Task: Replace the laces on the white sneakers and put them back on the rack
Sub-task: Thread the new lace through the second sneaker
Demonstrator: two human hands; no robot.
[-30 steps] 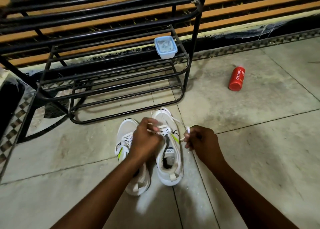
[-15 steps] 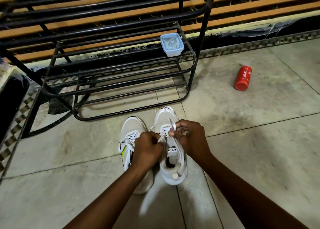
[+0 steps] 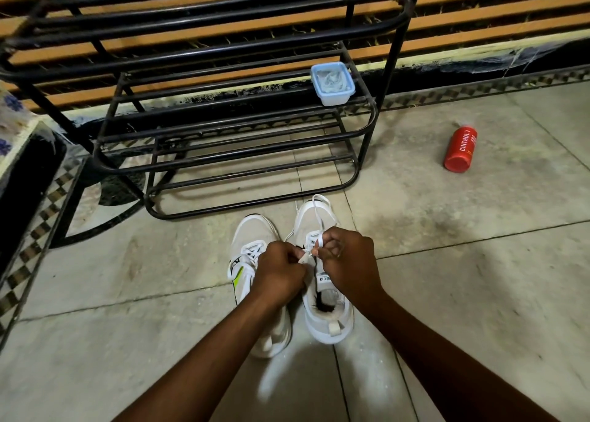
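In front of the black metal rack (image 3: 204,153), on the floor just short of its lowest rung, the 2 white sneakers (image 3: 322,294) stand side by side, their long axes running from the person toward the rack, toes nearest it. The right one sits directly beneath both hands, which meet over its upper eyelets; the left one, already laced, lies just beside it. The lace (image 3: 321,207) runs from the hands forward over the toe toward the rack, so any tightening pull would likely go back and outward. The right hand (image 3: 348,259) has its grip curled, pinching a lace end. The left hand (image 3: 279,268) pinches the other end, grip closed tight, the 2 hands nearly touching.
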